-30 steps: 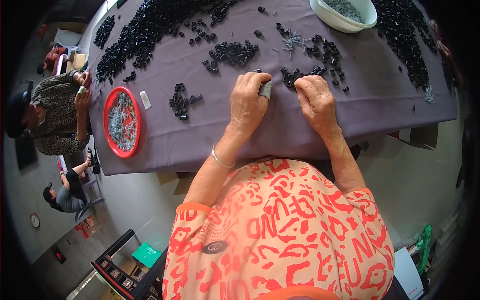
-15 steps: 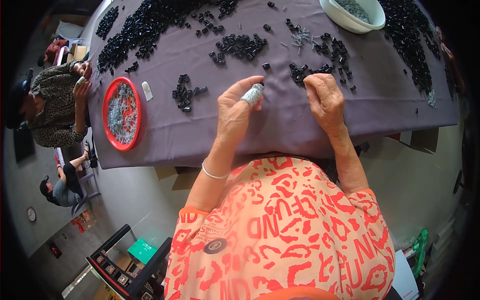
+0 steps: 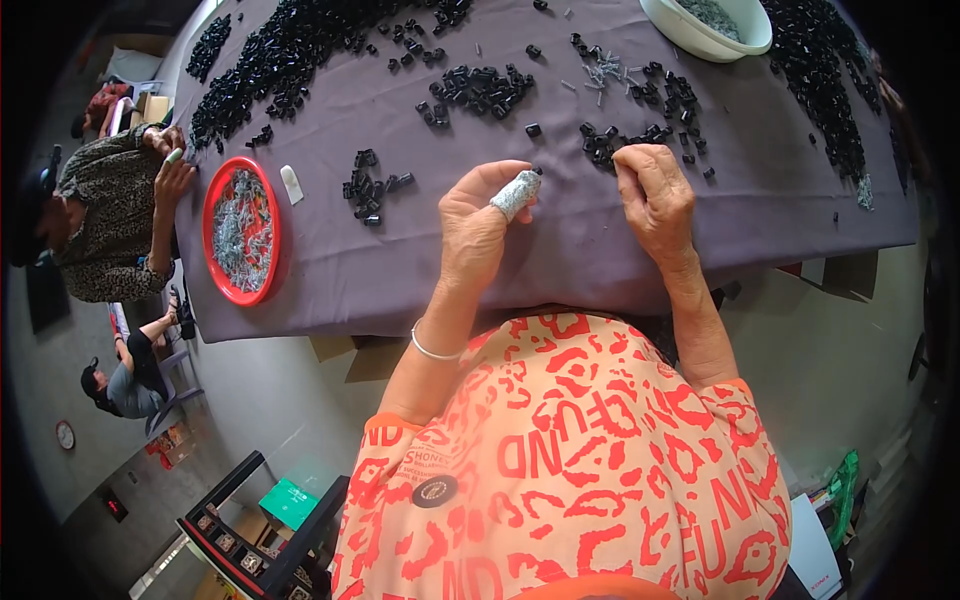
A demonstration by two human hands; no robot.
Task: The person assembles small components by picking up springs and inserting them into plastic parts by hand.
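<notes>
My left hand (image 3: 474, 232) is closed in a pinch above the purple-grey tablecloth (image 3: 400, 275), its thumb wrapped in a pale grey covering (image 3: 515, 196). At the thumb tip a small black plastic part (image 3: 538, 171) shows between thumb and forefinger. To the right, my right hand (image 3: 660, 205) has thumb and forefinger pressed together, beside a loose group of black plastic parts (image 3: 600, 146). Whatever sits between those fingertips, if anything, is too small to make out. One single black part (image 3: 533, 130) lies just beyond my left hand.
A red tray (image 3: 277, 240) of small clear pieces stands at left, next to a white flat piece (image 3: 291, 184). A white bowl (image 3: 690, 40) is at the far right. Large black heaps (image 3: 300, 45) lie at the back. Another person (image 3: 120, 205) works at the left edge.
Both hands have shifted slightly to the right, staying apart. My left hand still pinches the black part.
</notes>
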